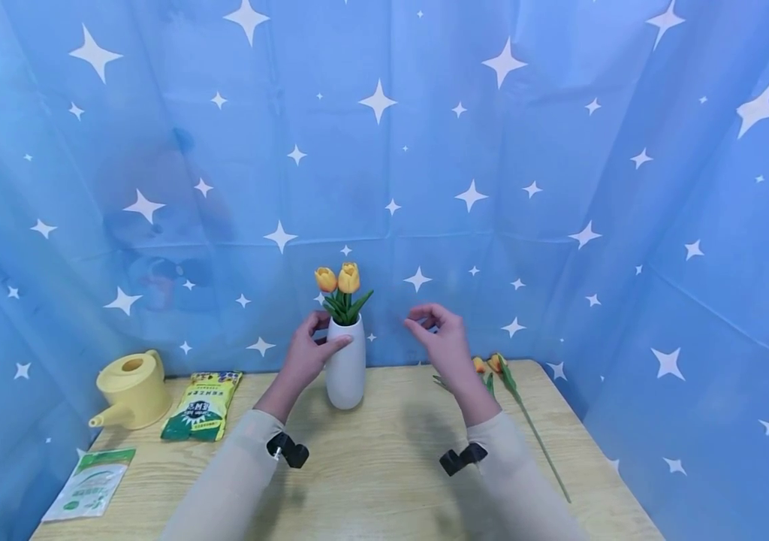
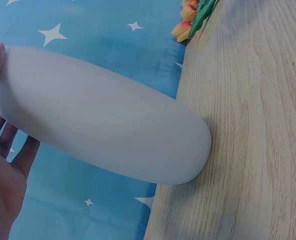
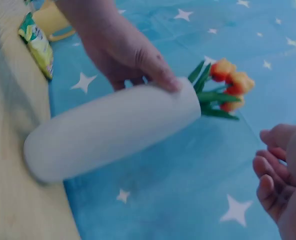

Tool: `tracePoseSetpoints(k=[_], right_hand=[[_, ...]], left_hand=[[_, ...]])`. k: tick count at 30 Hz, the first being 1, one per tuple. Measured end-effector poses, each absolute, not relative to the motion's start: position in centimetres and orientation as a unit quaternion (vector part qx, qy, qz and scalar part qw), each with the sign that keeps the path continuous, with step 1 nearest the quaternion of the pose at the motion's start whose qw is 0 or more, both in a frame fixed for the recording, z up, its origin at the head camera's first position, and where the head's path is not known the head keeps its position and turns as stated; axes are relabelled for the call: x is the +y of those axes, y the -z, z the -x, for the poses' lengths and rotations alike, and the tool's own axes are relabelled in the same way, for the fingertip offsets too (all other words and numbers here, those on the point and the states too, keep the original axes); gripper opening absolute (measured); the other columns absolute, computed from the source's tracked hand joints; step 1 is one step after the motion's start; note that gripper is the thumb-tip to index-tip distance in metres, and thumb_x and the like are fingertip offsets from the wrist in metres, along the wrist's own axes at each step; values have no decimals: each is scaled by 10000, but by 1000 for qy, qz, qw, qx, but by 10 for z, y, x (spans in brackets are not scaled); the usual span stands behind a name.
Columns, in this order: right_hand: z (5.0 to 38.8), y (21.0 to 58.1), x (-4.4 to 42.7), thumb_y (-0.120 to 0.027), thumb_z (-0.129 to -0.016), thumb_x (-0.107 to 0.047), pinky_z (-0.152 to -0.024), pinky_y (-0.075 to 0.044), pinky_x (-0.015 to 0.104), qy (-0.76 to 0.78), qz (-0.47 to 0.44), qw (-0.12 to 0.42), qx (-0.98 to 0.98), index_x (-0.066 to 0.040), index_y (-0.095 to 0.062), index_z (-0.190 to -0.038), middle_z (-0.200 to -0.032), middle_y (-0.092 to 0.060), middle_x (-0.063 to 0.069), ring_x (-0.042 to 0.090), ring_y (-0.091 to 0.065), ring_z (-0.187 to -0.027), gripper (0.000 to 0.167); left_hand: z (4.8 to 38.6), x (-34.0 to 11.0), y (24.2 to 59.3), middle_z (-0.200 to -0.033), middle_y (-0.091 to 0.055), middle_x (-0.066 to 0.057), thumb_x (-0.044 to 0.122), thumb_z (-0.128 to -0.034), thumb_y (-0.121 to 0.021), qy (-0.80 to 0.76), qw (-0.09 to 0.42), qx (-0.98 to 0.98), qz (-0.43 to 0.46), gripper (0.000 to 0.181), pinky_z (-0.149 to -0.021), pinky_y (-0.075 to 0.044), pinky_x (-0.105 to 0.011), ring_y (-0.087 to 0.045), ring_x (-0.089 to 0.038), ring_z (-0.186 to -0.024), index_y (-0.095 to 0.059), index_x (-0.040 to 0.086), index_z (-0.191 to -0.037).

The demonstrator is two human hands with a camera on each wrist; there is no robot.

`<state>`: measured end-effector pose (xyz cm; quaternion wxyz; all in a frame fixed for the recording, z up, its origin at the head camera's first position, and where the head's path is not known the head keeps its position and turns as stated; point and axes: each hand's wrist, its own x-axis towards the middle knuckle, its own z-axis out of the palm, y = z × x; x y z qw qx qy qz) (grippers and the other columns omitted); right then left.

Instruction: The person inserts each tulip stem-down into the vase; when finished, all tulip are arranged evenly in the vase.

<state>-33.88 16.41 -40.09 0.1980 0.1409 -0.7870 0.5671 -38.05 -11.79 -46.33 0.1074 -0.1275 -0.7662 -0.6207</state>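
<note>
A white vase (image 1: 345, 368) stands upright on the wooden table, with yellow-orange tulips (image 1: 348, 278) and green leaves rising from its mouth. My left hand (image 1: 306, 349) grips the vase near the rim, thumb across the front and fingers around the far side. In the right wrist view, three tulip heads (image 3: 233, 85) show above the vase mouth. My right hand (image 1: 441, 338) is raised to the right of the vase, apart from it. Its fingers (image 3: 270, 170) are loosely bent and hold nothing.
More tulips (image 1: 496, 364) lie at the table's back right, partly behind my right forearm; one long stem (image 1: 540, 439) runs toward the front. At left are a yellow watering can (image 1: 134, 387), a yellow-green bag (image 1: 203, 406) and a white-green packet (image 1: 92, 485). A starry blue curtain (image 1: 384, 165) hangs behind.
</note>
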Motion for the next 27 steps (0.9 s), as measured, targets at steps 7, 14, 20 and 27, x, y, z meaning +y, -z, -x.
tracePoseSetpoints(k=[7, 14, 20, 27], right_hand=[[330, 421, 196, -831, -1031, -218, -640, -535, 293, -530, -116, 190, -818, -139, -798, -1151, -1106, -762, 54, 270, -654, -922, 148], [319, 435, 223, -808, -1048, -199, -616, -573, 294, -505, -88, 164, -843, -104, -781, -1190, -1127, -750, 102, 275, -676, -904, 173], [319, 455, 243, -804, -1043, -159, -654, -572, 279, -479, -75, 162, -859, -92, -777, -1182, -1115, -762, 99, 241, -688, -909, 157], [319, 483, 267, -810, -1030, -122, -737, -567, 270, -447, -57, 127, -884, -2, -728, -1256, -1112, -742, 127, 229, -666, -938, 269]], left_hand=[[380, -118, 463, -1405, -642, -102, 429, -943, -911, 616, 108, -770, 125, 595, -1151, -526, -596, -593, -357, -1364, -633, 140, -1382], [379, -119, 463, -1403, -641, -99, 465, -933, -912, 614, 105, -773, 120, 616, -1150, -527, -596, -593, -361, -1364, -631, 148, -1379], [379, -119, 462, -1413, -645, -90, 466, -928, -915, 610, 104, -777, 116, 628, -1149, -531, -585, -600, -335, -1362, -631, 157, -1395], [380, -119, 462, -1408, -646, -88, 481, -922, -917, 612, 103, -775, 120, 639, -1151, -531, -580, -598, -347, -1365, -633, 158, -1394]])
